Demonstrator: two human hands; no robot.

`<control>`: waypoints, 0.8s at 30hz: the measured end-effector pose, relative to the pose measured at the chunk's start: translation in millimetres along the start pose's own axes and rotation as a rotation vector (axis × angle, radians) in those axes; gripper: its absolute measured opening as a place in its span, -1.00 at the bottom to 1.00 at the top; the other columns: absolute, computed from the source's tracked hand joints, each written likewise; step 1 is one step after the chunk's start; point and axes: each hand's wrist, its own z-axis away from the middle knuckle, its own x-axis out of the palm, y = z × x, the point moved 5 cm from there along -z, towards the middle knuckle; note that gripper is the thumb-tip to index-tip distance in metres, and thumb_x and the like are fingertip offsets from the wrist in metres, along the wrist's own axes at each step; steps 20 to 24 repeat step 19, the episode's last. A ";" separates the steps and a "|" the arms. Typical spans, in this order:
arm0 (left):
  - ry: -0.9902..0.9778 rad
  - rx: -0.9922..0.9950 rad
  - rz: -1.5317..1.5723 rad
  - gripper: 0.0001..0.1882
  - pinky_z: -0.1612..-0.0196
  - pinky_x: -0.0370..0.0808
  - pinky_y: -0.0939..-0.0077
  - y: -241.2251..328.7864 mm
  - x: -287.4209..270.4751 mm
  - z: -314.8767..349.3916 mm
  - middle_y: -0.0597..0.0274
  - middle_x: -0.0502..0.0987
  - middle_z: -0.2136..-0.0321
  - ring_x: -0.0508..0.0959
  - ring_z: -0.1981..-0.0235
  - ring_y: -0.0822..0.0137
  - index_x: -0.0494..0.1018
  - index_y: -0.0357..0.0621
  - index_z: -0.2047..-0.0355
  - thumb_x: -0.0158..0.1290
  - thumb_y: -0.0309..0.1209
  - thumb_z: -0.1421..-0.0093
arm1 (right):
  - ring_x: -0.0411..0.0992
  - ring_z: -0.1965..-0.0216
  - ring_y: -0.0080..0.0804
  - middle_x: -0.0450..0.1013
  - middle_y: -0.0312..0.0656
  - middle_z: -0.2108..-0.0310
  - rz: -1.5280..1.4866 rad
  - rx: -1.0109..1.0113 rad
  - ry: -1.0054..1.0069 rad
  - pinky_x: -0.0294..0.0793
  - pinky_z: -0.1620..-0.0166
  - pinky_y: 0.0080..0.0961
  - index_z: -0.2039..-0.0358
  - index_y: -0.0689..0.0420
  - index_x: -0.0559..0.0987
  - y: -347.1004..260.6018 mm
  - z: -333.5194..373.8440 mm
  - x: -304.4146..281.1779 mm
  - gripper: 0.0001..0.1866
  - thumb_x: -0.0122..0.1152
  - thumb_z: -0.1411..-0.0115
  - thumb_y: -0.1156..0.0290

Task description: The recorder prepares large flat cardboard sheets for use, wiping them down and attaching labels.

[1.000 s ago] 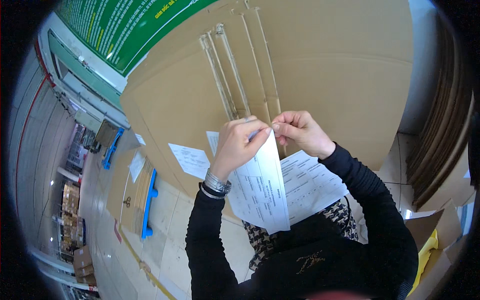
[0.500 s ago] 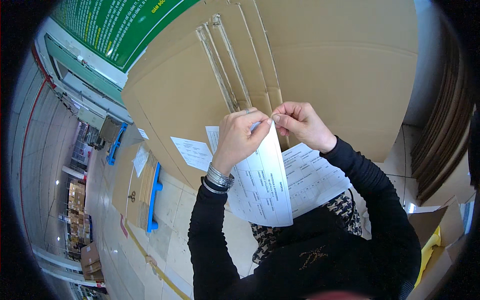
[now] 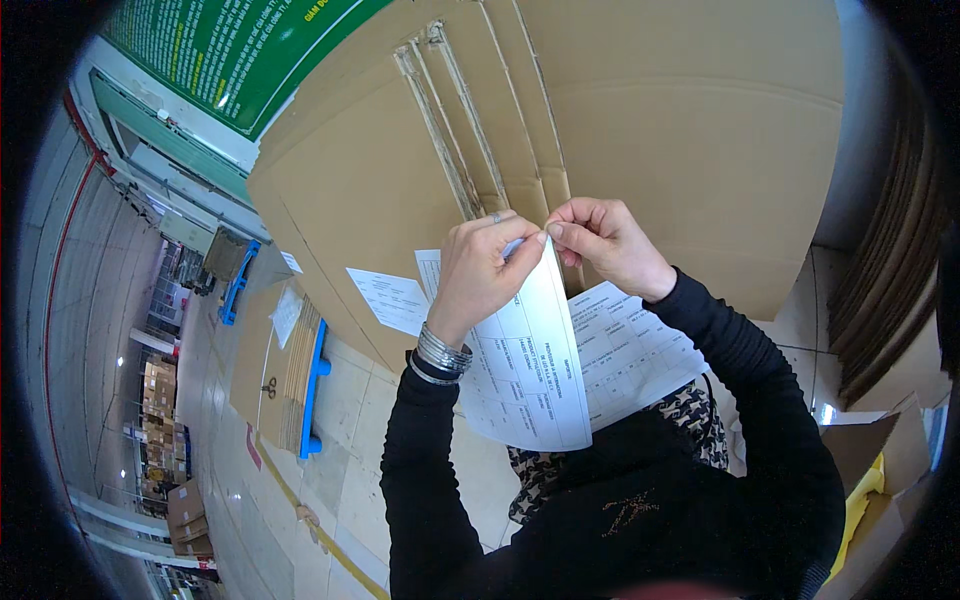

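Both of my hands meet at the top corner of a white printed sheet [image 3: 530, 370], which hangs down in front of me. My left hand [image 3: 480, 272], with metal bangles at the wrist, is closed on its upper edge. Thumb and fingertips of my right hand [image 3: 612, 248] pinch the same corner, close beside the left thumb. Whether the sheet has a backing cannot be made out. Behind it, a second white printed sheet [image 3: 640, 345] lies tilted below my right wrist. Another printed sheet [image 3: 388, 300] rests against the large brown cardboard [image 3: 690, 150] beyond my left hand.
The cardboard has long slots [image 3: 455, 120] at its middle. Stacked flat cardboard [image 3: 275, 370] with scissors [image 3: 268, 387] on it sits on a blue pallet [image 3: 313, 390] at left. More cardboard sheets [image 3: 890, 250] stand at right, above an open box [image 3: 905, 470] with yellow material. A green sign [image 3: 230, 60] hangs upper left.
The view has shifted slightly. My hands keep their pinch at the sheet's corner, with hardly any movement.
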 end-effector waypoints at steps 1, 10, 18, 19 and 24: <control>0.001 0.010 -0.006 -0.85 0.61 0.28 0.42 0.2 0.3 0.0 0.17 0.46 0.66 0.45 0.67 0.23 0.50 -0.24 0.55 0.08 -0.41 -0.05 | 0.28 0.53 -0.71 0.38 -0.39 0.55 0.019 -0.002 -0.004 0.32 0.42 -0.74 0.35 0.26 0.49 -0.8 0.1 -0.1 -0.83 0.06 -0.24 0.40; -0.059 0.073 0.057 -0.86 0.58 0.28 0.44 -1.2 -2.7 3.0 0.19 0.43 0.64 0.43 0.64 0.26 0.49 -0.23 0.52 0.11 -0.40 -0.06 | 0.30 0.54 -0.70 0.37 -0.37 0.56 -0.054 0.064 -0.097 0.31 0.45 -0.74 0.36 0.26 0.49 -2.6 0.2 -0.6 -0.86 0.03 -0.22 0.45; 0.127 0.509 -0.114 -0.74 0.23 0.41 0.34 18.7 -3.4 4.7 0.28 0.49 0.37 0.40 0.29 0.17 0.55 -0.09 0.28 0.24 -0.46 0.05 | 0.37 0.55 -0.60 0.41 -0.31 0.52 -0.510 0.327 -0.152 0.41 0.44 -0.73 0.32 0.22 0.47 5.8 3.4 0.8 -0.89 0.08 -0.20 0.44; 0.130 0.565 -0.136 -0.70 0.19 0.40 0.32 19.0 -2.5 4.4 0.24 0.49 0.36 0.40 0.27 0.16 0.55 -0.06 0.23 0.24 -0.43 0.04 | 0.38 0.55 -0.59 0.41 -0.30 0.51 -0.540 0.337 -0.156 0.42 0.43 -0.72 0.31 0.20 0.47 8.7 3.5 -1.2 -0.88 0.09 -0.19 0.42; 0.130 0.565 -0.136 -0.70 0.19 0.40 0.32 19.0 -2.5 4.4 0.24 0.49 0.36 0.40 0.27 0.16 0.55 -0.06 0.23 0.24 -0.43 0.04 | 0.38 0.55 -0.59 0.41 -0.30 0.51 -0.540 0.337 -0.156 0.42 0.43 -0.72 0.31 0.20 0.47 8.7 3.5 -1.2 -0.88 0.09 -0.19 0.42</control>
